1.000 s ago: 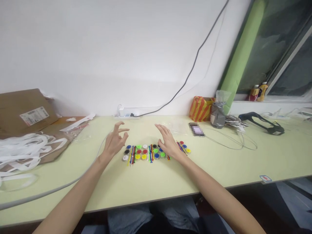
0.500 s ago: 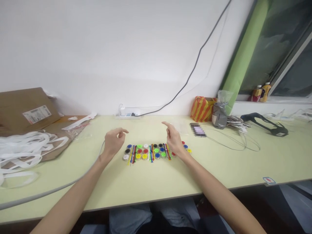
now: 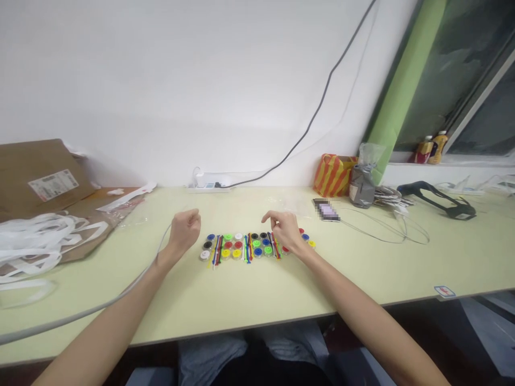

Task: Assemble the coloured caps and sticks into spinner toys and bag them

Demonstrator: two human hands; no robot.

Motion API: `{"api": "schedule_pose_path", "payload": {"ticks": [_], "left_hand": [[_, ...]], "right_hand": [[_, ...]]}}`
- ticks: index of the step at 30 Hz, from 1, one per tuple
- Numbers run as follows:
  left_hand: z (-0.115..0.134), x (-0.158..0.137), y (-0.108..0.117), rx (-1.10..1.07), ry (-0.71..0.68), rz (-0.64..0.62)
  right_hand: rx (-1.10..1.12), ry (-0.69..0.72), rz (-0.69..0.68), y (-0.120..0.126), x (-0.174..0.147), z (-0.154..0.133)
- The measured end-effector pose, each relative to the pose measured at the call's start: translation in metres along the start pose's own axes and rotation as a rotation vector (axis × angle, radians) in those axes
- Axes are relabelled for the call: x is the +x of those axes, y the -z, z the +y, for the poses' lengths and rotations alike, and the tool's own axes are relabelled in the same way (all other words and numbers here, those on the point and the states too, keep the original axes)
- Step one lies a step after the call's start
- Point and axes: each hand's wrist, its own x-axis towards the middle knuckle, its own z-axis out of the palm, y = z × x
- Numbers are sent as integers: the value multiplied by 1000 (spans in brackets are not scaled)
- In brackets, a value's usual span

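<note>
- Coloured round caps (image 3: 241, 246) lie in rows running left to right on the tabletop (image 3: 257, 292).
- Left hand (image 3: 184, 231), clenched and empty, is just left of them.
- Right hand (image 3: 286, 231), fingers curled and holding nothing, hovers over their right end, nearer.

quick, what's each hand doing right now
Left hand: curled into a loose fist, holding nothing visible.
Right hand: fingers bent over the coloured caps, empty.

The bench (image 3: 257, 289) has a smooth, matt, pale yellow-green laminate top. The small round caps (image 3: 237, 246) at its middle look like glossy coloured plastic. At nine o'clock lies matt brown cardboard (image 3: 40, 177) with a paper label, beside white strips (image 3: 36, 241) whose material cannot be told. At two o'clock stands a crinkled clear plastic bag (image 3: 364, 182).
</note>
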Motion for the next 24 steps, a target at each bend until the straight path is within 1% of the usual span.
{"api": "schedule_pose_path", "payload": {"ticks": [7, 9, 11, 13, 15, 17, 20, 24], "left_hand": [[-1, 3, 3, 88, -36, -31], [0, 3, 3, 91, -51, -23], [4, 2, 2, 67, -67, -19], [8, 2, -1, -7, -100, -30], [12, 2, -4, -86, -135, -37], [13, 3, -7, -109, -146, -50], [9, 4, -10, -92, -140, -74], [0, 6, -11, -137, -198, -99]], "right_hand": [[63, 9, -57, -2, 2, 0], [54, 46, -58, -3, 2, 1], [28, 106, -52, -3, 3, 1], [-11, 141, -59, -3, 3, 2], [-50, 139, -83, -3, 3, 3], [-72, 130, -113, -2, 2, 4], [-81, 119, -135, 0, 1, 5], [-84, 92, -185, 0, 0, 10]]}}
